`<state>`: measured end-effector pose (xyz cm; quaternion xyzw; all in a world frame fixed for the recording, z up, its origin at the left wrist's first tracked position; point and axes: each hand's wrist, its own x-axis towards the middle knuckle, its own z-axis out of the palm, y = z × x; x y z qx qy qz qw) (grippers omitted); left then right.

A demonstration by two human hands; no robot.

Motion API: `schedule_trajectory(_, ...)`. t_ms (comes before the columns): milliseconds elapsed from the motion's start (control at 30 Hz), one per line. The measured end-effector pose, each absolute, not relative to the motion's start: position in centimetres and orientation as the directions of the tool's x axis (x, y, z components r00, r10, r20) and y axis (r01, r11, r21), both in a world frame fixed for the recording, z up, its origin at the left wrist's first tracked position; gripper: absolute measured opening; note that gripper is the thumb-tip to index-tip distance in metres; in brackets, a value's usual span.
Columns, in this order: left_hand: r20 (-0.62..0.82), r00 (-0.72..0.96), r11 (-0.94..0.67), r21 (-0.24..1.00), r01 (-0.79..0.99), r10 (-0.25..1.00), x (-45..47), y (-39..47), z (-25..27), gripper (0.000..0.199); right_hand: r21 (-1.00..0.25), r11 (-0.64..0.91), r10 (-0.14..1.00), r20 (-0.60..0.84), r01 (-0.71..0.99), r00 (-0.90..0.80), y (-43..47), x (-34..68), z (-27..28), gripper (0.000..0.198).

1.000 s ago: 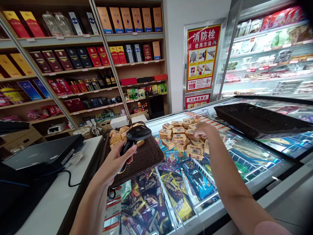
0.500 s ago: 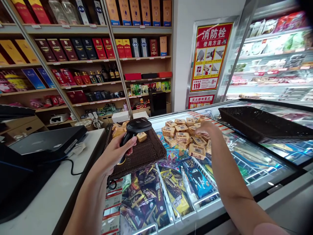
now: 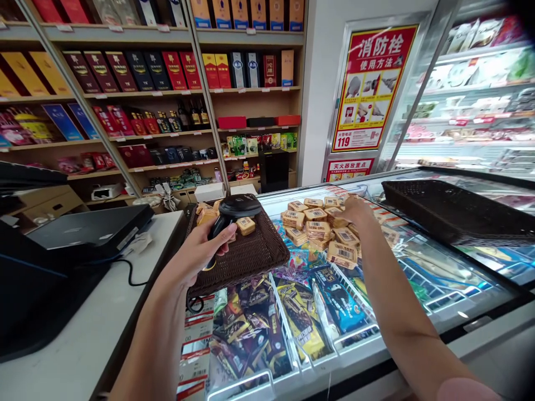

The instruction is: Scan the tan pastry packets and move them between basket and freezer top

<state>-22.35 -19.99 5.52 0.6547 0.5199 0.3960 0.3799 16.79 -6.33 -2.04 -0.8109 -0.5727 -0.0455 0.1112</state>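
Note:
My left hand [image 3: 199, 249] is wrapped around the handle of a black handheld barcode scanner [image 3: 239, 205]. The scanner's head is over a brown woven tray [image 3: 254, 253], which bears a few small packs of biscuits, one pack [image 3: 246, 225] lying just beside the scanner. At the far right side of a heap of similar packs [image 3: 317, 229] with barcode labels, on the freezer's glass top, is my right hand [image 3: 358, 211]. Its back faces me and its fingers point down among the packs; the fingertips are mostly hidden, so any grip does not show.
Under the glass, the freezer holds wrapped ice creams [image 3: 298, 317] in wire compartments. A dark woven basket [image 3: 455, 214] rests on the right. A white counter [image 3: 96, 303] with black equipment [image 3: 96, 228] stands left. Shelves of boxed goods [image 3: 144, 72] line the back wall.
My view has shifted slightly. My right hand has moved a little farther back along the edge of the heap. The scanner stays in my left hand over the tray.

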Motion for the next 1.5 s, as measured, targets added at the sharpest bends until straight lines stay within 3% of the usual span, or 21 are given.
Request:
schedule_trajectory(100,0.128,0.083,-0.150,0.917,0.368,0.988,-23.0,-19.8,5.5,0.049,-0.077,-0.278,0.923,0.254,0.957,0.289,-7.2,12.7,-0.9,0.044)
schedule_trajectory(267,0.161,0.009,-0.155,0.934,0.321,0.987,-23.9,-19.6,5.5,0.052,-0.078,0.196,0.970,0.159,0.977,-0.182,-7.2,0.3,-0.9,0.036)
schedule_trajectory(367,0.169,0.023,-0.168,0.937,0.308,0.985,-24.0,-20.0,5.8,0.049,-0.126,0.318,0.946,0.102,0.940,-0.307,-5.8,-6.3,-2.4,0.048)
schedule_trajectory(533,0.180,0.018,-0.177,0.940,0.291,0.983,-24.0,-20.3,6.1,0.050,-0.168,0.284,0.959,0.074,0.944,-0.275,-3.0,-10.8,-4.3,0.068)
schedule_trajectory(700,0.192,0.057,-0.200,0.936,0.288,0.980,-24.5,-20.3,6.0,0.047,-0.264,0.290,0.955,0.022,0.920,-0.295,-2.6,-10.0,-3.8,0.057)
schedule_trajectory(867,0.168,0.070,-0.181,0.943,0.278,0.983,-24.0,-20.6,6.2,0.048,-0.349,0.360,0.926,0.247,0.865,-0.286,-5.6,-6.4,-2.2,0.063)
schedule_trajectory(967,0.154,0.062,-0.165,0.951,0.262,0.986,-23.1,-20.4,5.9,0.047,-0.399,0.383,0.866,0.468,0.833,-0.174,-7.8,-2.9,-2.0,0.056)
schedule_trajectory(1067,0.166,0.075,-0.178,0.962,0.206,0.983,-22.1,-20.1,5.2,0.045,-0.386,0.375,0.805,0.586,0.843,-0.090,-9.3,0.4,-1.9,0.052)
schedule_trajectory(1200,0.162,0.138,-0.193,0.949,0.249,0.977,-20.9,-19.9,4.5,0.043,-0.361,0.321,0.785,0.619,0.876,-0.032,-10.3,2.6,-1.1,0.050)
schedule_trajectory(1500,0.121,0.206,-0.180,0.938,0.298,0.971,-19.5,-20.7,4.9,0.043,-0.281,0.287,0.801,0.595,0.916,-0.068,-11.6,3.6,0.8,0.045)
